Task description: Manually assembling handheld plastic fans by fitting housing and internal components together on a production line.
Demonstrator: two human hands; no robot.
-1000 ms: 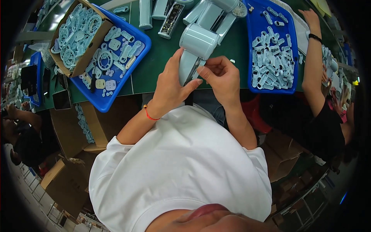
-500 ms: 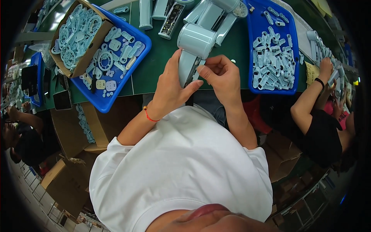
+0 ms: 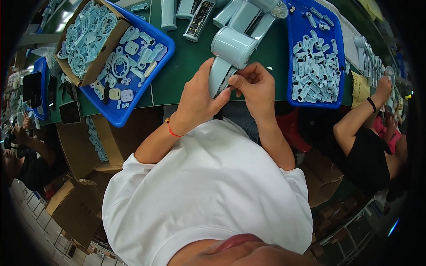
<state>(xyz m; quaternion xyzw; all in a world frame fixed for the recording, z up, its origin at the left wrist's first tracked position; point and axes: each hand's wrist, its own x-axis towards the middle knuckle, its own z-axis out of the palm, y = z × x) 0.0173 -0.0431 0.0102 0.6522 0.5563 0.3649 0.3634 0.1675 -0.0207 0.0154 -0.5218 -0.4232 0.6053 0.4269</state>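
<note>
Left of the blue clip tray (image 3: pixel 300 29), a pale-blue device with a cylindrical head (image 3: pixel 233 46) is in both hands near the edge of the green table (image 3: pixel 182 57); head away from the person, handle toward the person, dark slot (image 3: pixel 225 81) along the handle. Left hand (image 3: pixel 195 95), on the side away from the clip tray, is clamped round the handle. Right hand (image 3: pixel 258 86), on the side nearer the clip tray, has thumb and forefinger bunched at the slot's edge, other fingers curled; cannot tell if a small part is pinched there, fingertips cover it. Clip tray holds a heap of small pale-blue clips (image 3: pixel 315 73), few loose ones at far end. Left of its far end: more pale-blue devices (image 3: pixel 248 15), crowded together; further left, a housing with exposed circuit board (image 3: pixel 199 21). Small white bit (image 3: pixel 270 68) just left of clip tray. Well left of clip tray: second blue tray (image 3: pixel 117 119), mixed parts in it, cardboard box (image 3: pixel 103 60) full of parts on top. Right of clip tray: yellow paper (image 3: pixel 360 91), co-worker's hand (image 3: pixel 382 86) near a row of devices.
</note>
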